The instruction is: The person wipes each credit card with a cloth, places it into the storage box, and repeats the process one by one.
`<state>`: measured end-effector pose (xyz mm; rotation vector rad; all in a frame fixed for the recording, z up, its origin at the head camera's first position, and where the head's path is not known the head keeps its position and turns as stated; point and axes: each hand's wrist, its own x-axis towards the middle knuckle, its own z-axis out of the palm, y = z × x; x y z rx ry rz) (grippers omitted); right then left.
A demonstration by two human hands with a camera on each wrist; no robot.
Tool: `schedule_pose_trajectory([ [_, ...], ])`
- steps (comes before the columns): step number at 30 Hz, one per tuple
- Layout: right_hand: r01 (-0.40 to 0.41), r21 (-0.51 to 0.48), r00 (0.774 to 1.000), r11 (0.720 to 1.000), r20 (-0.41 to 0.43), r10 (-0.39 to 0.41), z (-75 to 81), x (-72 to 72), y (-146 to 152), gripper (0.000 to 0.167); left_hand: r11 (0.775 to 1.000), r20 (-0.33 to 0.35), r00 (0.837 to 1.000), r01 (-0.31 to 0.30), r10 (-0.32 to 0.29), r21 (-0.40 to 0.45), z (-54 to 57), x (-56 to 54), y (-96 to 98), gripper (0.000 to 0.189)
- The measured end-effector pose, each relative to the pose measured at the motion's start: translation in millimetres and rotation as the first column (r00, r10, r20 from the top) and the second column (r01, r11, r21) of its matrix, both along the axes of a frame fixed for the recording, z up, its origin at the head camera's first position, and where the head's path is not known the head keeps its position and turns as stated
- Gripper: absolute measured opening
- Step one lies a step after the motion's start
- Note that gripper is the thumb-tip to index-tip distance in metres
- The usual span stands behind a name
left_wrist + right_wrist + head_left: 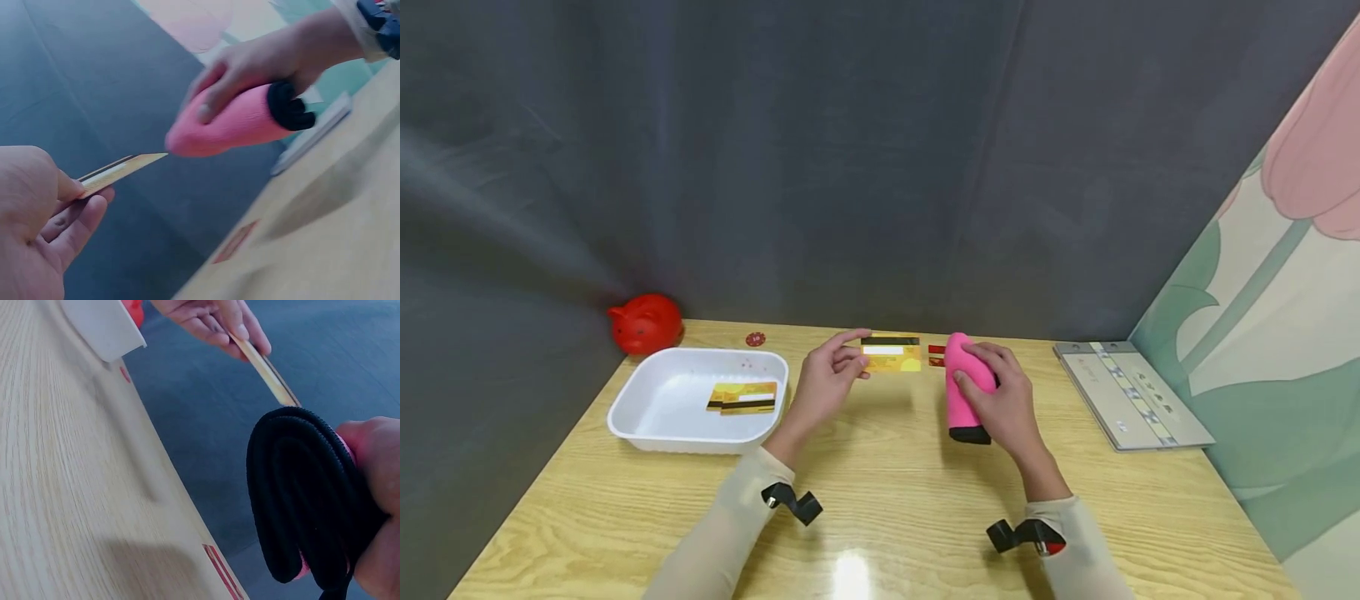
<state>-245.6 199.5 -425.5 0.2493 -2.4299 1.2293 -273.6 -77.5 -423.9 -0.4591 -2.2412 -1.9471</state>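
Note:
My left hand (pixel 826 379) pinches a yellow plastic card (pixel 891 352) with a black magnetic stripe and a white strip, held above the table. Curled around a pink folded fabric bundle (pixel 962 387) is my right hand (pixel 1009 398). The bundle's black end shows several folded layers (pixel 300 500) in the right wrist view. Its far end points toward the card (pixel 125 172) in the left wrist view; whether they touch I cannot tell. Overlapping yellow cards (pixel 743 398) lie in a white plastic tray (pixel 647 435) at the left.
Behind the tray sits a red piggy bank (pixel 646 323), with a red poker chip (pixel 755 339) to its right. Small red strips (pixel 936 350) lie on the table near the pink bundle. A grey-beige notebook (pixel 1131 396) rests at the right; a dark curtain (pixel 880 167) hangs behind.

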Motion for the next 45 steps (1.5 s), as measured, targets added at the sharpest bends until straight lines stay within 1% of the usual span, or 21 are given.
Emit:
schedule_pose_trajectory([
  [3, -0.012, -0.008, 1.0, 1.0, -0.004, 0.012, 0.8, -0.3, 1.4, 0.044, 1.0, -0.011, 1.0, -0.019, 0.018, -0.021, 7.9, -3.3, -14.0, 0.038],
  [5, -0.02, -0.012, 1.0, 1.0, 0.001, 0.02, 0.9, -0.6, 1.9, 0.044, 0.999, -0.005, 0.999, -0.04, 0.039, -0.034, 12.4, -4.6, -27.1, 0.038],
  [7, -0.027, -0.014, 1.0, 1.0, 0.012, 0.027, 1.0, -1.1, 2.5, 0.045, 0.997, 0.003, 0.998, -0.065, 0.065, -0.05, 16.0, -3.9, -42.0, 0.037],
  [11, -0.016, -0.017, 1.0, 1.0, 0.021, 0.017, 1.5, -1.1, 5.3, 0.045, 0.986, 0.0, 0.994, -0.11, 0.111, -0.127, 19.3, -1.1, -73.5, 0.036],
  [15, -0.002, -0.016, 1.0, 1.0, 0.001, 0.002, 3.3, -1.7, 9.4, 0.044, 0.957, -0.023, 0.984, -0.177, 0.176, -0.228, 20.9, 1.8, -103.7, 0.036],
  [18, -0.005, -0.007, 1.0, 1.0, -0.009, 0.005, 3.5, -1.6, 9.8, 0.043, 0.928, -0.015, 0.971, -0.233, 0.239, -0.29, 19.9, 5.2, -125.5, 0.035],
  [20, -0.008, -0.005, 1.0, 1.0, -0.009, 0.008, 3.8, -1.2, 9.6, 0.043, 0.908, -0.003, 0.962, -0.259, 0.273, -0.33, 18.5, 6.8, -138.2, 0.035],
  [24, -0.01, -0.004, 1.0, 1.0, -0.007, 0.01, 3.1, -0.6, 9.2, 0.044, 0.878, 0.001, 0.947, -0.297, 0.321, -0.376, 13.6, 9.0, -160.9, 0.036],
  [27, -0.013, -0.004, 1.0, 1.0, -0.005, 0.013, 2.4, -1.0, 8.7, 0.044, 0.866, 0.016, 0.939, -0.311, 0.344, -0.392, 8.3, 9.6, -174.4, 0.037],
  [30, -0.017, -0.005, 1.0, 1.0, -0.002, 0.017, 1.6, -1.3, 8.0, 0.044, 0.862, 0.065, 0.934, -0.296, 0.352, -0.412, 2.1, 8.4, -183.5, 0.038],
  [35, -0.034, -0.012, 0.999, 0.999, 0.001, 0.034, 1.0, -2.1, 7.9, 0.044, 0.867, 0.159, 0.932, -0.228, 0.327, -0.443, -10.1, 0.5, -190.2, 0.039],
  [39, -0.04, -0.01, 0.999, 0.999, 0.008, 0.04, 0.7, -1.8, 7.4, 0.045, 0.879, 0.213, 0.935, -0.162, 0.282, -0.449, -18.9, -4.0, -192.1, 0.039],
  [42, -0.039, -0.003, 0.999, 0.999, 0.006, 0.039, 0.8, -1.7, 7.6, 0.045, 0.889, 0.253, 0.935, -0.117, 0.249, -0.443, -22.5, -6.0, -191.7, 0.04],
  [45, -0.045, 0.006, 0.999, 0.999, 0.0, 0.045, 1.1, -2.0, 8.2, 0.045, 0.891, 0.262, 0.938, -0.09, 0.225, -0.444, -24.2, -6.8, -190.4, 0.04],
])
